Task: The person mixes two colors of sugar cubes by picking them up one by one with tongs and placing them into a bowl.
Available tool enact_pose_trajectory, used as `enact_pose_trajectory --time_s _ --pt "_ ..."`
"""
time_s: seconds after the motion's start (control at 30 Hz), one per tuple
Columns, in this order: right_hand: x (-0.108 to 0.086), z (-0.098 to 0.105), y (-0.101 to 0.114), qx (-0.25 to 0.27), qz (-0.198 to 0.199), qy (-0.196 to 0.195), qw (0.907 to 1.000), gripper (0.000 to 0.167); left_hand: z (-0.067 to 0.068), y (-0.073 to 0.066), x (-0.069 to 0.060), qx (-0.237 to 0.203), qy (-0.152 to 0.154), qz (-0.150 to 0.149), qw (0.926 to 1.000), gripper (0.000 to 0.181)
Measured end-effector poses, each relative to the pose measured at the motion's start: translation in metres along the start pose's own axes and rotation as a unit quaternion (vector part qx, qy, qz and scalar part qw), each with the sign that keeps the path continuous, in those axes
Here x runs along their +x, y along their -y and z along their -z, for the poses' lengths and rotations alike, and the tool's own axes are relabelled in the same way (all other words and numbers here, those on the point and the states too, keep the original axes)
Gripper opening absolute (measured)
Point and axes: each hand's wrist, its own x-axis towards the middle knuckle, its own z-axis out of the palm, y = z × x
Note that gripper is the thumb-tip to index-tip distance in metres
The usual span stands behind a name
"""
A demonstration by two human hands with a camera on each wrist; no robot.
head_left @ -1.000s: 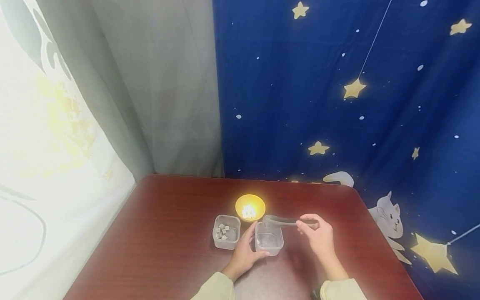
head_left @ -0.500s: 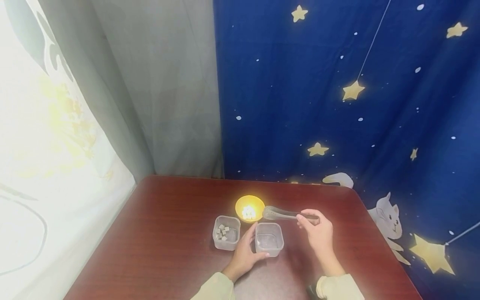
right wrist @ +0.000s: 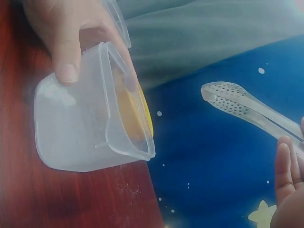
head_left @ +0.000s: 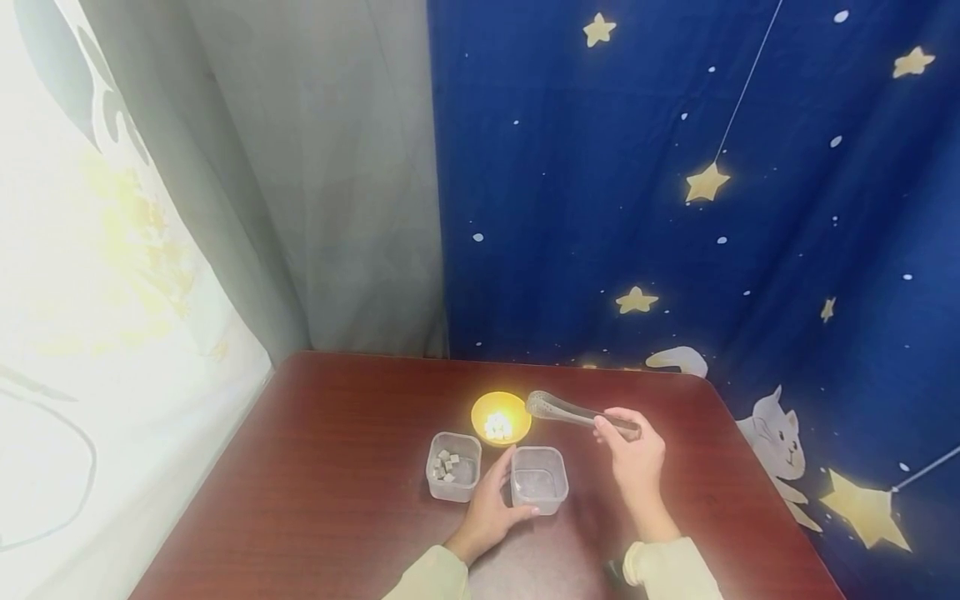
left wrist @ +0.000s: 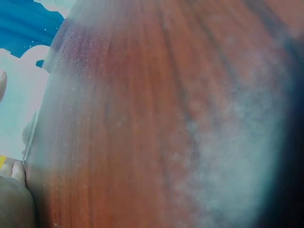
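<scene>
My left hand (head_left: 487, 507) grips the clear plastic container (head_left: 546, 504) on the right, thumb on its near wall and fingers along its left side. Raised above the table, metal tongs (head_left: 566, 410) with perforated heads (right wrist: 228, 97) are held by my right hand (head_left: 636, 454). Their tip is near the right rim of a yellow bowl (head_left: 519, 407), which holds pale cubes (head_left: 497, 426). In the right wrist view the heads lie close together; a small brownish spot shows at their tip, too unclear to name. Several greyish cubes (head_left: 445, 464) lie inside a second clear container (head_left: 453, 492), left of my left hand.
The dark red wooden table (head_left: 337, 467) carries all of these things. Behind it hang a grey curtain (head_left: 352, 208) and a blue star-patterned curtain (head_left: 555, 208). A bright white curtain (head_left: 90, 333) lines the left side. Mostly blurred tabletop (left wrist: 133, 118) fills the left wrist view.
My right hand has lifted the tongs from over the right container, up and away toward the bowl's right side. My left hand has stayed on the container.
</scene>
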Motion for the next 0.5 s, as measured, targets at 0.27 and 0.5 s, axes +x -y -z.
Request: enact_pose_trajectory --time_s 0.27,0.5 --pt "0.003 -0.006 -0.003 0.028 -0.012 -0.019 0.9994 0.020 0.000 -0.002 -0.001 -0.004 0.002 0.000 1.0000 0.102" --pt "0.006 -0.015 -0.007 0.066 -0.002 -0.033 0.9973 0.021 0.001 -0.002 0.000 0.003 0.001 0.004 1.0000 0.103"
